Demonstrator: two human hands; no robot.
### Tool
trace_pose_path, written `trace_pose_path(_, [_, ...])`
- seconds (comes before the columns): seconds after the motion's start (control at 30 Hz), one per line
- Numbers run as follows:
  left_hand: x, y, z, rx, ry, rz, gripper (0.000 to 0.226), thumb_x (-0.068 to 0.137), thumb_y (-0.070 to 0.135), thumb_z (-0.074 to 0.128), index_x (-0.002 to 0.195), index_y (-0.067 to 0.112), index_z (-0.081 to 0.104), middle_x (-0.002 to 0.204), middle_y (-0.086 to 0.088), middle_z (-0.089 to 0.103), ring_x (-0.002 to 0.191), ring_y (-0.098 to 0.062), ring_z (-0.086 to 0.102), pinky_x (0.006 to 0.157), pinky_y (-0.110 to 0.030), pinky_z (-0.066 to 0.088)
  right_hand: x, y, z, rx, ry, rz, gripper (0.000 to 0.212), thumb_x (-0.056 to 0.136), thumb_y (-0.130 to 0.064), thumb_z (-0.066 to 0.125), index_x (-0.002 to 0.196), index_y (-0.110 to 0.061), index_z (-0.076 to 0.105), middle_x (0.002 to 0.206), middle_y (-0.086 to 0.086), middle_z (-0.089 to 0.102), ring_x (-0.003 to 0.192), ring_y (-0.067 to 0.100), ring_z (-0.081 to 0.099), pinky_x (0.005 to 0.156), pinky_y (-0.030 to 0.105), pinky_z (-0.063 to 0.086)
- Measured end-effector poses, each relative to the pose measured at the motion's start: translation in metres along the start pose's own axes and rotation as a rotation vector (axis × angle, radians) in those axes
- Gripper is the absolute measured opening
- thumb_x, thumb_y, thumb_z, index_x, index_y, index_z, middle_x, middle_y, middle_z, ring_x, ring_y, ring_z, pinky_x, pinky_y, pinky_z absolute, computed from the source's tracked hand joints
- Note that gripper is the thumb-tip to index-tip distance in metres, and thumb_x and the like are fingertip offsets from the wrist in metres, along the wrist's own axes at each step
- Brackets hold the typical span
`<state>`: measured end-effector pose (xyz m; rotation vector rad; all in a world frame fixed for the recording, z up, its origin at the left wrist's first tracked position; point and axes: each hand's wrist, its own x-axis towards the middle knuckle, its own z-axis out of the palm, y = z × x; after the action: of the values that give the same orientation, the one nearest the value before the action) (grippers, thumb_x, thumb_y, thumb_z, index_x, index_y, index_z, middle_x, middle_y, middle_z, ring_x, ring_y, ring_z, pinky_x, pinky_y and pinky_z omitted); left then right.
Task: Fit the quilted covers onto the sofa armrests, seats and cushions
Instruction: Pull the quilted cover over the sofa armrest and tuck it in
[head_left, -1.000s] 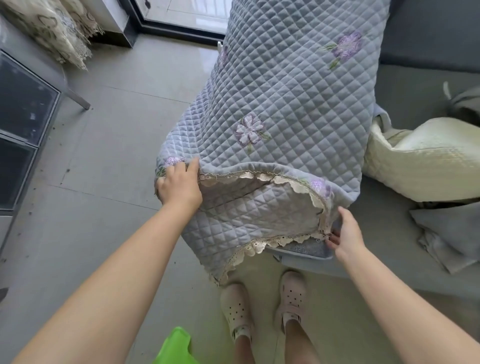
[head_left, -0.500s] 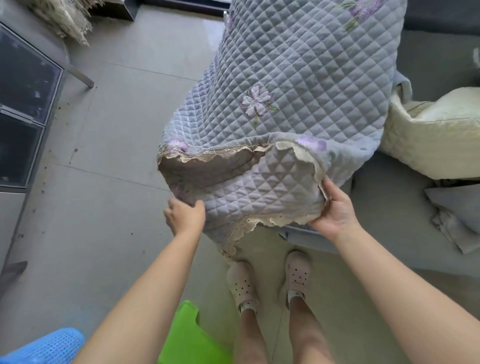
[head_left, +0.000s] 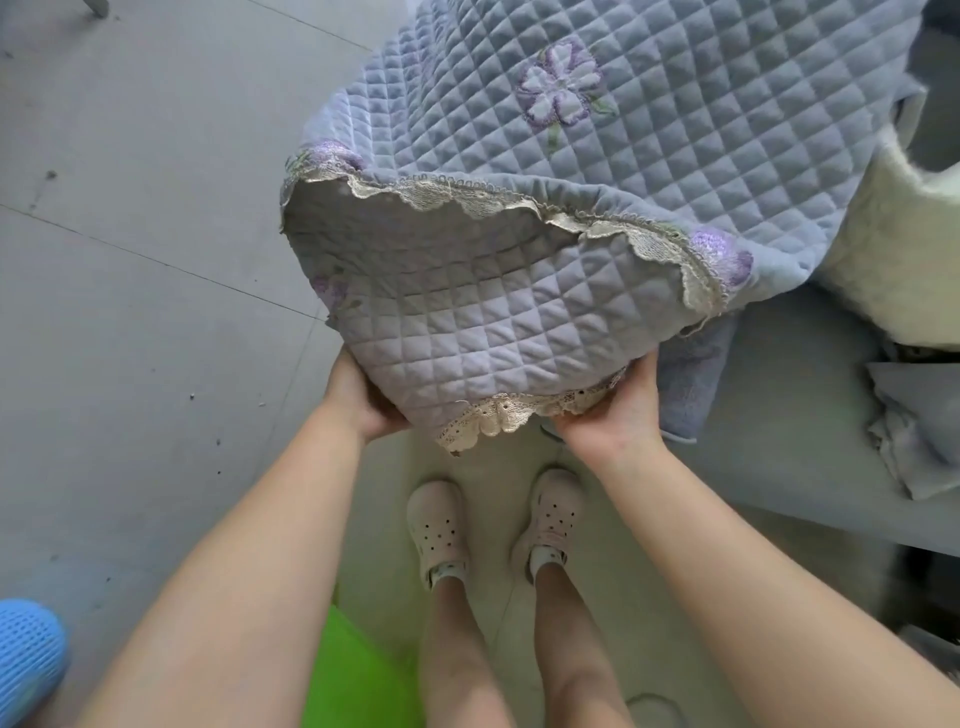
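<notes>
**Person: dress and visible body**

Bare forearms, no sleeves, no watch or rings visible. Left hand (head_left: 363, 400) and right hand (head_left: 615, 410) ungloved. Bare lower legs. Pale pink perforated clogs: left clog (head_left: 437, 525), right clog (head_left: 553, 512), round vent holes across the uppers, heel straps behind. Short pale patterned socks at the ankles; pattern too small to read.

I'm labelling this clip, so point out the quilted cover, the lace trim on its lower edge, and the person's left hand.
quilted cover (head_left: 467, 332), head view, on the front flap's quilted face.
lace trim (head_left: 498, 418), head view, on the cream lace between the hands.
left hand (head_left: 358, 400), head view, on the hand's middle, gripping the flap's lower corner.
</notes>
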<state>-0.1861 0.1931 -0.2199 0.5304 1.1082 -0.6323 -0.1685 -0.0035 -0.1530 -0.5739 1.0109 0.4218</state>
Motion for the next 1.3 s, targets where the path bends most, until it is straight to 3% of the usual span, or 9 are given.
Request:
trace_pose_path(0.07, [-0.003, -0.002, 0.004, 0.045, -0.011, 0.011, 0.045, 0.091, 0.047, 0.037, 0.095, 0.012, 0.065, 0.09, -0.012, 0.072, 0.081, -0.026, 0.07, 0.067, -0.035, 0.058, 0.001, 0.005, 0.002, -0.052, -0.02, 0.011, 0.05, 0.086, -0.059, 0.04, 0.108, -0.018, 0.061, 0.115, 0.006, 0.062, 0.113, 0.03, 0.055, 0.102, 0.045, 0.04])
trace_pose_path(0.23, [-0.006, 0.009, 0.012, 0.038, 0.055, 0.022, 0.038, 0.097, 0.036, 0.036, 0.11, 0.007, 0.057, 0.115, -0.016, 0.061, 0.101, -0.028, 0.057, 0.081, -0.039, 0.047, 0.004, 0.0, 0.003, -0.18, 0.071, -0.043, 0.04, 0.091, -0.046, 0.044, 0.117, -0.018, 0.058, 0.125, 0.008, 0.06, 0.107, 0.029, 0.058, 0.081, 0.045, 0.05])
trace_pose_path(0.43, [-0.006, 0.033, -0.022, -0.207, 0.503, 0.564, 0.025, 0.092, 0.017, 0.049, 0.108, 0.0, 0.059, 0.107, -0.013, 0.061, 0.112, -0.027, 0.055, 0.082, -0.034, 0.046, -0.008, 0.005, 0.005, -0.198, 0.146, -0.071, 0.027, 0.098, -0.03, 0.038, 0.103, -0.012, 0.058, 0.119, 0.01, 0.061, 0.104, 0.028, 0.059, 0.09, 0.046, 0.049])
trace_pose_path(0.6, [-0.013, 0.054, -0.053, -0.144, 0.887, 0.648, 0.035, 0.095, 0.018, 0.046, 0.124, 0.0, 0.048, 0.126, -0.015, 0.053, 0.112, -0.025, 0.055, 0.089, -0.03, 0.045, -0.014, 0.034, 0.019, -0.392, 0.08, -0.063, 0.025, 0.099, -0.017, 0.033, 0.091, -0.015, 0.057, 0.085, 0.002, 0.069, 0.075, 0.02, 0.066, 0.06, 0.032, 0.056])
trace_pose_path(0.8, [0.024, -0.012, -0.058, 0.482, 0.762, 0.062, 0.056, 0.089, 0.024, 0.046, 0.14, 0.005, 0.031, 0.144, -0.015, 0.038, 0.129, -0.032, 0.042, 0.105, -0.044, 0.038, -0.008, 0.023, -0.002, -0.723, 0.232, -0.16, 0.026, 0.097, -0.007, 0.034, 0.115, -0.013, 0.052, 0.098, 0.004, 0.058, 0.077, 0.018, 0.055, 0.061, 0.031, 0.048])
trace_pose_path(0.93, [-0.002, -0.023, 0.013, 0.774, 0.642, 0.461, 0.037, 0.088, 0.006, 0.048, 0.124, -0.002, 0.044, 0.13, -0.021, 0.047, 0.119, -0.034, 0.047, 0.098, -0.037, 0.039, -0.016, 0.009, -0.022, -0.726, 0.278, -0.148, 0.01, 0.097, -0.01, 0.041, 0.102, -0.008, 0.05, 0.096, 0.012, 0.056, 0.073, 0.023, 0.058, 0.07, 0.034, 0.054])
trace_pose_path(1.07, [-0.032, -0.035, 0.036, 1.167, 0.571, 0.744, 0.05, 0.082, 0.001, 0.049, 0.131, -0.001, 0.036, 0.137, -0.019, 0.032, 0.127, -0.032, 0.033, 0.105, -0.032, 0.024, -0.022, -0.008, -0.032, -0.311, 0.351, -0.164, 0.016, 0.094, -0.01, 0.039, 0.081, -0.008, 0.048, 0.072, 0.007, 0.047, 0.058, 0.015, 0.042, 0.044, 0.019, 0.044])
trace_pose_path(1.17, [-0.041, -0.043, 0.04, 1.548, 0.444, 0.81, 0.068, 0.081, 0.014, 0.058, 0.14, 0.005, 0.026, 0.145, -0.013, 0.021, 0.135, -0.029, 0.019, 0.111, -0.03, 0.016, -0.021, -0.031, -0.032, -0.193, 0.323, -0.131, 0.025, 0.093, -0.029, 0.044, 0.105, -0.007, 0.042, 0.081, 0.007, 0.053, 0.046, 0.01, 0.042, 0.038, 0.016, 0.034])
trace_pose_path(1.3, [-0.042, -0.039, 0.056, 1.916, 0.483, 0.75, 0.062, 0.081, 0.04, 0.062, 0.128, 0.007, 0.038, 0.133, -0.009, 0.035, 0.126, -0.026, 0.03, 0.098, -0.036, 0.035, -0.014, -0.043, -0.023, -0.211, 0.112, 0.006, 0.024, 0.09, -0.037, 0.046, 0.074, -0.019, 0.048, 0.048, -0.006, 0.038, 0.027, 0.004, 0.026, 0.03, 0.011, 0.015])
